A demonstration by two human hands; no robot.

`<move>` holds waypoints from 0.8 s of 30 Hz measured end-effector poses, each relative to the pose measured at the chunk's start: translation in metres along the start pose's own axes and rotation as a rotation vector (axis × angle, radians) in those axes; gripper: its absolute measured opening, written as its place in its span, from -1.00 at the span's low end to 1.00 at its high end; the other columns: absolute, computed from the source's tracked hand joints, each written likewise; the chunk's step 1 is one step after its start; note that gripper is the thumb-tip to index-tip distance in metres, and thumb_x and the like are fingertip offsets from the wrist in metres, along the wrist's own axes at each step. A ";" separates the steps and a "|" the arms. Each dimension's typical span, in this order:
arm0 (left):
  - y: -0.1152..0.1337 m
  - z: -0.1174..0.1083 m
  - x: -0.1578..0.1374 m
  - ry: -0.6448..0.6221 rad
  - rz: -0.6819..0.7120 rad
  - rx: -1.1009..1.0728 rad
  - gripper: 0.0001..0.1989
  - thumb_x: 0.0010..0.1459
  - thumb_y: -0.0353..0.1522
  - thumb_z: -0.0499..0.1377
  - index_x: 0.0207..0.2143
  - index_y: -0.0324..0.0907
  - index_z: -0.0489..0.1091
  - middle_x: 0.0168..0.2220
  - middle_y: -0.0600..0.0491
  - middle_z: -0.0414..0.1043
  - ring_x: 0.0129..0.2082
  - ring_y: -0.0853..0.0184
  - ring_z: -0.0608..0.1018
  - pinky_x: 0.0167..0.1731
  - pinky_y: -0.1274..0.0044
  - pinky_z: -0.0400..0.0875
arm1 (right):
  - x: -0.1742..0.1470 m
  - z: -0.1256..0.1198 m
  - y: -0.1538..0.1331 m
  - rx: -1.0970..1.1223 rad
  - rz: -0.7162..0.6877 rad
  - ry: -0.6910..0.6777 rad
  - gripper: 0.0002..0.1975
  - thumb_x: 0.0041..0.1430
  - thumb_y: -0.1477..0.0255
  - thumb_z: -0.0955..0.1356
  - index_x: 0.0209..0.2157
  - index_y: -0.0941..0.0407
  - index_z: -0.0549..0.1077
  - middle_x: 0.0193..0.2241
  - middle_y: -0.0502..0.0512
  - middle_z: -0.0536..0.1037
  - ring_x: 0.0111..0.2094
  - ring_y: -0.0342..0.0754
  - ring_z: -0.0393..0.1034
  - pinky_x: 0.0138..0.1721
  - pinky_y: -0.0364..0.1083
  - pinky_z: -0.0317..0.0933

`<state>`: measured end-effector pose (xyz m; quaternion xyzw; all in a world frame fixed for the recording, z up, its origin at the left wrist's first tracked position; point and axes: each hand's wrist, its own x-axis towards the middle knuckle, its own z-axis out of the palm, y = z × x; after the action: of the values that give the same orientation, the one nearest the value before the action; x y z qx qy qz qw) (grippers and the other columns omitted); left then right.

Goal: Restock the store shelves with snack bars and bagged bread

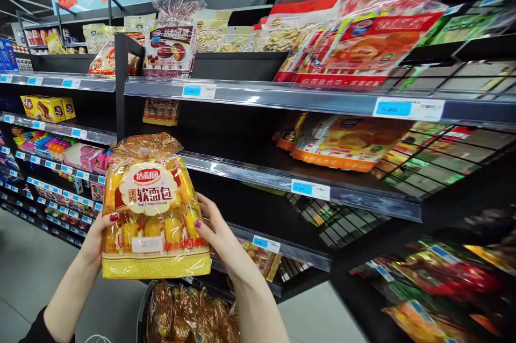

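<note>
Between my two hands is a yellow bag of soft French bread (151, 224), upright and facing me, its gathered clear top pointing up. My left hand (100, 233) grips its left edge with the thumb on the front. On the right edge, my right hand (212, 224) holds it the same way, its fingers partly behind the bag. The bag is in front of the middle shelf (242, 171). Below it, a dark basket (142, 313) holds several bags with brown gathered tops (191, 313).
The upper shelf (282, 97) carries a brown-and-white bag of pies (171, 50) and red bread bags (363, 47). An orange-edged bag (346, 141) lies on the middle shelf. Wire dividers (455, 155) stand at right. Candy shelves (60, 155) run along the left.
</note>
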<state>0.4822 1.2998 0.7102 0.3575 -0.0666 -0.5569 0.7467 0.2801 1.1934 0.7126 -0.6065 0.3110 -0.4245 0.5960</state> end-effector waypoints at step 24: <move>0.008 0.014 0.044 -0.135 -0.211 0.076 -0.56 0.20 -0.38 0.04 0.09 -0.43 0.24 -0.25 -0.17 0.58 -0.17 0.12 0.58 -0.05 0.30 0.42 | 0.016 0.018 0.026 0.664 0.473 -0.018 -0.73 0.03 0.29 0.40 -0.27 0.18 0.51 -0.36 0.13 0.64 -0.24 0.10 0.53 -0.20 0.00 0.41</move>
<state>0.4978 1.2557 0.7121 0.3521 -0.0999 -0.6522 0.6639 0.3069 1.1849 0.6905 -0.2966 0.2825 -0.3478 0.8434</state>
